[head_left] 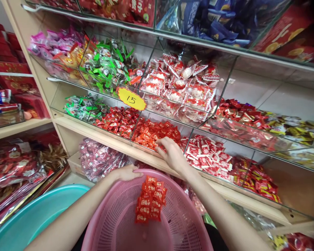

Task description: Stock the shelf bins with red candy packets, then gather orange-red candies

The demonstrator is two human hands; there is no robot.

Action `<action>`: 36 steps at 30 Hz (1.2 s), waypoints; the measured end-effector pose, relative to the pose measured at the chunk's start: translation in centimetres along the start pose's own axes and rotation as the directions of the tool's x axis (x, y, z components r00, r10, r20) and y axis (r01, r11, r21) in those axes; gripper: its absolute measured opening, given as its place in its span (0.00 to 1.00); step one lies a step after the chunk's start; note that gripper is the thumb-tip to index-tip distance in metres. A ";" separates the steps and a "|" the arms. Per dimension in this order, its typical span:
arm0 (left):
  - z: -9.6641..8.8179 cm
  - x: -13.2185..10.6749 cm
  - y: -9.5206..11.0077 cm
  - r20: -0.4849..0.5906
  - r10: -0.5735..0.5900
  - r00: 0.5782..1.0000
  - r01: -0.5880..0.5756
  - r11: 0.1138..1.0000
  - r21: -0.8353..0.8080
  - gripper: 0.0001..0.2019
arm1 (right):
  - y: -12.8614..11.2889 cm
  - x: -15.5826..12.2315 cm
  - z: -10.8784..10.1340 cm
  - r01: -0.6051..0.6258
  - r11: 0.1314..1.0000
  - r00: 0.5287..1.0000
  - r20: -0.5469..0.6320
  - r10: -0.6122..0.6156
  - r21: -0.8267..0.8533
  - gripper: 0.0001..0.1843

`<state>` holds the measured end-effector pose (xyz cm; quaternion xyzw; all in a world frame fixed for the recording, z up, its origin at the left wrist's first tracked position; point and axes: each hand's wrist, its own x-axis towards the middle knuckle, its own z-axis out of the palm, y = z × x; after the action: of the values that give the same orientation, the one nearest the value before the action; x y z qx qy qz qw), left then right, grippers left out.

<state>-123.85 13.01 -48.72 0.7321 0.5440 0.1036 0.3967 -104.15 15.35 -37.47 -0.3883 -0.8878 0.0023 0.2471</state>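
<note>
My left hand (127,173) grips the far rim of a pink mesh basket (115,219) held in front of me. A small heap of orange-red wrapped sweets (150,203) lies inside the basket. My right hand (170,153) reaches into a glass-fronted bin of the same orange-red sweets (153,132) on the lower shelf row, its fingers curled down into the pile. What those fingers hold is hidden by the sweets.
Glass bins line the shelves: green sweets (107,66), white-and-red sweets (180,83), dark red sweets (117,120), red-and-white sweets (209,153). A yellow tag reading 15 (131,98) is fixed to the glass. A teal tub (36,216) sits lower left. Bagged sweets (99,158) lie under the shelf.
</note>
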 end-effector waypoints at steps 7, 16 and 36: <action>0.1 0.1 -0.5 0.007 -0.006 1.000 0.006 0.999 0.033 0.23 | 2.0 4.7 2.6 -0.215 0.942 0.920 0.271 0.283 -0.256 0.12; -0.2 -0.1 -0.1 0.010 -0.020 1.000 0.020 0.999 0.043 0.25 | 1.0 5.8 3.1 -0.287 0.880 0.856 0.312 0.413 -0.378 0.13; -0.1 0.1 0.3 0.040 -0.039 0.998 0.038 0.999 0.029 0.25 | -1.7 -8.7 -0.4 -0.106 0.945 0.985 0.163 0.057 0.311 0.07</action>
<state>-123.67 13.09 -48.49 0.7290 0.5512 0.0731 0.3993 -100.19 8.11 -40.61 -0.3784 -0.8752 0.1850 0.2380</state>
